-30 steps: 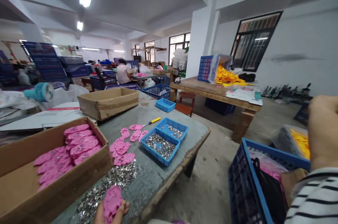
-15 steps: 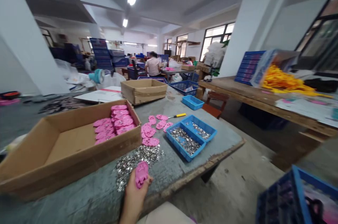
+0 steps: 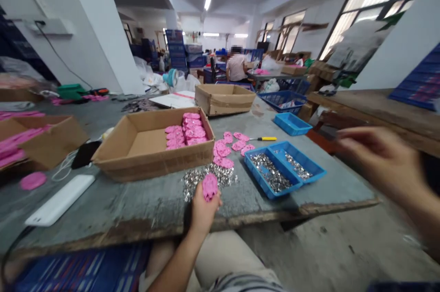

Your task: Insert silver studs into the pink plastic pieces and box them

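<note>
My left hand (image 3: 203, 207) is closed around a pink piece (image 3: 210, 186) near the table's front edge. Just beyond it lies a spread of small silvery metal parts (image 3: 192, 181), with several loose pink pieces (image 3: 222, 147) behind. My right hand (image 3: 374, 159) is raised at the right, smeared by motion, so its fingers and anything in them cannot be made out. Between the hands, a blue divided tray (image 3: 252, 173) contains more small metal parts. Stacked pink pieces (image 3: 195, 132) fill the right end of a cardboard box (image 3: 161, 161) on the left.
A yellow-handled tool (image 3: 268, 138) lies behind the blue tray. A smaller blue tray (image 3: 292, 123) and another cardboard box (image 3: 225, 101) stand farther back. At left are a white power bank (image 3: 62, 200) and a box of pink pieces (image 3: 57, 143). A person (image 3: 236, 67) sits in the background.
The view has swung left, bringing the power bank and left box into sight. My right hand has appeared at the right. My left hand still holds the pink piece.
</note>
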Available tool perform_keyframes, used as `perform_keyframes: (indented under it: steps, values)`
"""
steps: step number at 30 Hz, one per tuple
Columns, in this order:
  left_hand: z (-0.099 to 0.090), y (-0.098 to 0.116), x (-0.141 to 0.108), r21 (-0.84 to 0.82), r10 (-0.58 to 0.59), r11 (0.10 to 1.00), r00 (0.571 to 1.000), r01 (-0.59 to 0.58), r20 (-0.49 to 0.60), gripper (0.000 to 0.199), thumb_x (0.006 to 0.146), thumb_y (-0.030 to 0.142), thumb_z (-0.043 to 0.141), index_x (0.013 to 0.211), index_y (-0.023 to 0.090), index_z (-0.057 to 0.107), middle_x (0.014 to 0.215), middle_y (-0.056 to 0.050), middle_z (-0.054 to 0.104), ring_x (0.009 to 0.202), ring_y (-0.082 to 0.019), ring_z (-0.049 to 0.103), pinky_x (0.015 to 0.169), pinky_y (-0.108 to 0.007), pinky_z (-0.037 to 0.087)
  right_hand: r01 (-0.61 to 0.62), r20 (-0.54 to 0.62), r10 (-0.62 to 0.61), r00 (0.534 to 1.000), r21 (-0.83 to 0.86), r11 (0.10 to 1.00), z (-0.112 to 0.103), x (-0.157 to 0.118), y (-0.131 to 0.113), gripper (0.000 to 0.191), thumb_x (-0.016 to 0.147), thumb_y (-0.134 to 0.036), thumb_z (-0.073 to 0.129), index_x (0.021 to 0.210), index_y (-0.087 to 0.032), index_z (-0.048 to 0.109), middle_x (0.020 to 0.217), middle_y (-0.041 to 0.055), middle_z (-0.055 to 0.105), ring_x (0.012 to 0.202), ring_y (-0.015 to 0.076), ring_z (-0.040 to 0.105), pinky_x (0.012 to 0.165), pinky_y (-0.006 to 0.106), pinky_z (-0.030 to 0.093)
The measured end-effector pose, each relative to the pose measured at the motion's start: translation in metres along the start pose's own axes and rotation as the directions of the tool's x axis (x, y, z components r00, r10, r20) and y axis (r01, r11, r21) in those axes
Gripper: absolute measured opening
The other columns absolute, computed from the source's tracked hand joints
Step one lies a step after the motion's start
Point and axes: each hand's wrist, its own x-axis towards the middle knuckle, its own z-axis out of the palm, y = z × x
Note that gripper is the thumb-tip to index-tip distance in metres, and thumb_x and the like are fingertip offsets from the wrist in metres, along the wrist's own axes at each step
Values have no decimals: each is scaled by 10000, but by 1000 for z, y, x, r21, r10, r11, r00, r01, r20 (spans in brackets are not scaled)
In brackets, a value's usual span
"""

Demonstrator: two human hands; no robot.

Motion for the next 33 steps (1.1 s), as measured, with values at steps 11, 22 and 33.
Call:
perform_keyframes:
  steps: [11,22,33]
  values:
    - [-4,7,-18,97,47,995,966,-23,-254,248,584,159,632,790,190,496,582,76,555,419,-62,509,398,-151,407,-338,577,-204,791,689,641,187,-93,-106,226,767,-411,615,684,-205,570,618,-6,598,579,132,522,572,270,417]
    - [-3,0,-18,-110,24,993,982,-46,-190,312,610,166,656,865,179,477,637,47,591,457,-81,567,417,-168,422,-547,704,-135,697,644,536,193,-86,-103,337,672,-499,702,625,-194,566,530,-24,540,493,107,443,489,253,359]
    - [0,5,-27,-544,192,816,980,-193,-60,741,746,806,377,1168,220,546,1210,-119,601,1200,-251,536,1002,-391,444,-671,692,-61,719,715,196,190,-94,-125,243,620,-388,769,548,-202,631,1044,76,680,1108,251,549,990,422,389]
